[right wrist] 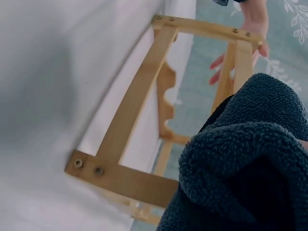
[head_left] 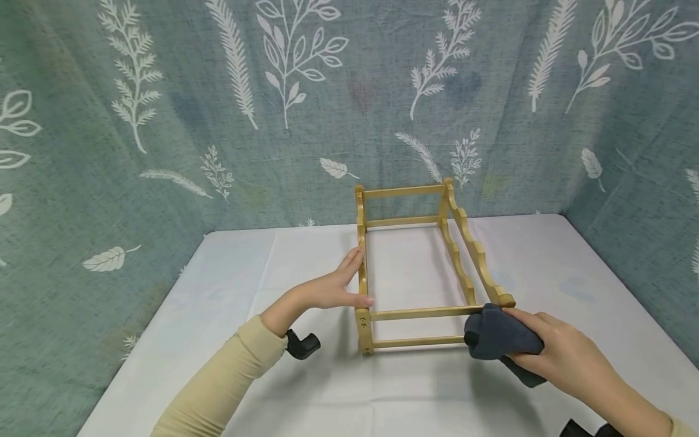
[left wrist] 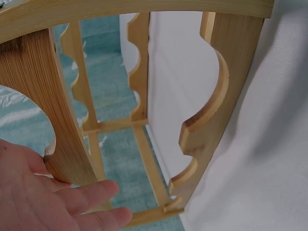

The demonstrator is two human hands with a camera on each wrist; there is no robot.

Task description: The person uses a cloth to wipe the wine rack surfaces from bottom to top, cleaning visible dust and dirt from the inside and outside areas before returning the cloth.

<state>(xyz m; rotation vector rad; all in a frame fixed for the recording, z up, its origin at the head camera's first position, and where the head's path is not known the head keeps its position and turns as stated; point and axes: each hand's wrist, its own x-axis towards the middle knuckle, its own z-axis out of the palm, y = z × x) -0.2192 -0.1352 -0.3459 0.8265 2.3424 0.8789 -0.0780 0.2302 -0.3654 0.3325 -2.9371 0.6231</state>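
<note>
A light wooden rack point(head_left: 420, 312) with scalloped side rails stands on the white-covered table. At its left side, my left hand point(head_left: 330, 288) holds the upper rail between the thumb and spread fingers. The left wrist view shows those fingers point(left wrist: 91, 197) passing the edge of the scalloped wood point(left wrist: 72, 159). My right hand point(head_left: 570, 349) grips a folded dark blue towel point(head_left: 502, 334) against the rack's front right corner. In the right wrist view the fluffy towel point(right wrist: 231, 144) covers part of the rack's end piece point(right wrist: 139, 185) and hides most of the right hand.
White cloth point(head_left: 273, 388) covers the table around the rack. A patterned grey-green curtain point(head_left: 349, 109) hangs close behind the rack and along both sides. Black wrist-camera parts point(head_left: 302, 346) show by the left wrist.
</note>
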